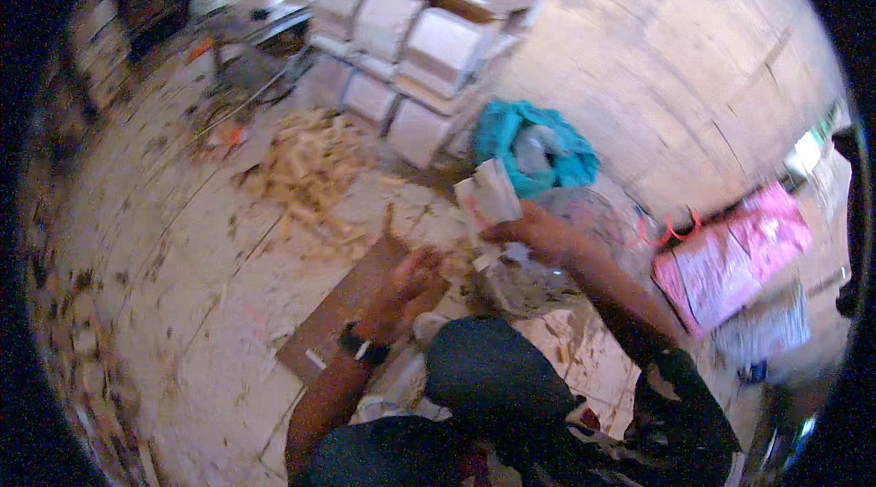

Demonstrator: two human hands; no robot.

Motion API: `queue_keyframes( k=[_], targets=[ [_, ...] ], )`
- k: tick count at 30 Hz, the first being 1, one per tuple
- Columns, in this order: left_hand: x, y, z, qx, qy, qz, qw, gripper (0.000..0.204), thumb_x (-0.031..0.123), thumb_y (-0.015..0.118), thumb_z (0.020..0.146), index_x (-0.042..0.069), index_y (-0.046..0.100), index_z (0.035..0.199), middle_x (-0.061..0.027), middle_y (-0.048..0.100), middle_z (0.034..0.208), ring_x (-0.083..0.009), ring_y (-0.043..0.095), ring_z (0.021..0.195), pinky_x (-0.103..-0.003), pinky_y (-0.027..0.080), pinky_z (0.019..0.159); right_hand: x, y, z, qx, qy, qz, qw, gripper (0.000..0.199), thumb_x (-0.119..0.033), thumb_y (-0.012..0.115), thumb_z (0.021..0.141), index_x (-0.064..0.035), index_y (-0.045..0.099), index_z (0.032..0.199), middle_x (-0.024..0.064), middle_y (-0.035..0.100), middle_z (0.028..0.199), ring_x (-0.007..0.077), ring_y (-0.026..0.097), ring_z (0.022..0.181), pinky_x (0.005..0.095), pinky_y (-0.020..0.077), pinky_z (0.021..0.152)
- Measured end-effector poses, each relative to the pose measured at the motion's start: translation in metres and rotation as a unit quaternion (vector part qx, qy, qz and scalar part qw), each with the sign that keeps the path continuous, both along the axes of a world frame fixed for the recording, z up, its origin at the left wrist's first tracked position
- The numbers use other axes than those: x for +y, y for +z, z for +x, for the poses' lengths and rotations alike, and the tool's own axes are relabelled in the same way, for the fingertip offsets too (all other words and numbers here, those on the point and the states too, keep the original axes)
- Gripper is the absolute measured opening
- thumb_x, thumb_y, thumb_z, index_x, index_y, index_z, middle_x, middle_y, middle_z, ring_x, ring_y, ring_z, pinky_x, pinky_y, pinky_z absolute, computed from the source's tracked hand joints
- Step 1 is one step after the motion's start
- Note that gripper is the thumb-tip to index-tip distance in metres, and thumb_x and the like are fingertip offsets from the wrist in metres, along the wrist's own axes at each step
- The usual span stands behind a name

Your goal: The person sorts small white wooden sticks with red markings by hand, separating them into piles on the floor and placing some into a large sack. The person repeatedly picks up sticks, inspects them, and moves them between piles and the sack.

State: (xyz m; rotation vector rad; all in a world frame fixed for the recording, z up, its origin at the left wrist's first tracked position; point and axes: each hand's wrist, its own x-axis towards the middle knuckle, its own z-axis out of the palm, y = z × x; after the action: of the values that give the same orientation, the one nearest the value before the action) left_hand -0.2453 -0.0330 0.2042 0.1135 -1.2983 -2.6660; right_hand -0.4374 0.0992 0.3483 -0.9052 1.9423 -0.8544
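Observation:
My left hand (415, 279), with a dark watch (363, 345) at its wrist, is over a flat brown board (336, 312). Its fingers are curled; blur hides what they hold, if anything. A thin brown stick-like piece (390, 218) rises just beyond them. To the right, my right hand (531, 233) grips a pale, whitish blocky piece (493, 193), tilted and raised. Below that hand sits a clear plastic bag (529, 291) with contents I cannot make out. My dark-clad knee (493, 364) is between the forearms.
A heap of small tan pieces (315, 172) lies on the floor ahead. Behind it are stacked pale box-shaped blocks (401, 49). A teal sack (493, 126) stands beyond my right hand. At the right are a pink package (735, 254) and a pale bundle (765, 327).

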Motion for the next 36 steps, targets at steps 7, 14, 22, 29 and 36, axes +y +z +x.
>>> queue_keyframes(
  k=[7,14,22,29,36],
  targets=[
    [-0.009,-0.042,0.047,0.075,0.326,0.187,0.924,0.070,0.042,0.070,0.074,0.006,0.039,0.125,-0.0069,0.052,0.116,-0.0209,0.053,0.105,-0.035,0.046,0.086,-0.106,-0.119,0.118,-0.229,0.107,-0.100,0.962,0.030,-0.026,0.064,0.080,-0.0032,0.061,0.099,0.0071,0.064,0.082,0.0177,0.060,0.071,0.0335,0.0493,0.063],
    [-0.028,-0.091,0.102,-0.121,0.377,0.084,0.914,0.049,0.029,0.069,0.075,0.006,0.051,0.114,-0.0026,0.058,0.094,-0.0145,0.057,0.084,-0.027,0.048,0.071,-0.130,-0.204,0.153,-0.027,0.359,-0.039,0.932,0.027,-0.031,0.062,0.082,-0.0092,0.064,0.097,0.0080,0.064,0.070,0.0164,0.061,0.058,0.0304,0.0496,0.053],
    [-0.007,-0.158,0.119,-0.121,0.502,0.257,0.817,0.024,0.017,0.062,0.078,0.006,0.059,0.098,-0.0068,0.064,0.086,-0.0205,0.061,0.080,-0.034,0.050,0.073,-0.135,-0.256,0.188,-0.119,0.354,0.118,0.920,0.051,-0.020,0.071,0.071,-0.0032,0.051,0.115,0.0092,0.060,0.094,0.0203,0.056,0.085,0.0331,0.0461,0.073],
    [-0.009,-0.174,0.149,-0.059,0.612,0.457,0.642,0.015,0.016,0.059,0.081,0.004,0.053,0.088,-0.0095,0.059,0.077,-0.0244,0.060,0.075,-0.038,0.050,0.077,-0.129,-0.295,0.192,-0.274,0.317,0.222,0.880,0.045,-0.027,0.068,0.077,-0.0012,0.054,0.111,0.0070,0.059,0.095,0.0186,0.054,0.083,0.0314,0.0447,0.073],
    [-0.011,-0.184,0.178,-0.010,0.636,0.446,0.630,0.016,0.018,0.060,0.081,0.005,0.052,0.086,-0.0080,0.056,0.073,-0.0233,0.057,0.071,-0.037,0.049,0.071,-0.162,-0.269,0.172,-0.216,0.460,0.157,0.847,0.037,-0.027,0.058,0.088,0.0004,0.053,0.113,0.0078,0.059,0.093,0.0164,0.053,0.077,0.0317,0.0450,0.071]
  ],
)
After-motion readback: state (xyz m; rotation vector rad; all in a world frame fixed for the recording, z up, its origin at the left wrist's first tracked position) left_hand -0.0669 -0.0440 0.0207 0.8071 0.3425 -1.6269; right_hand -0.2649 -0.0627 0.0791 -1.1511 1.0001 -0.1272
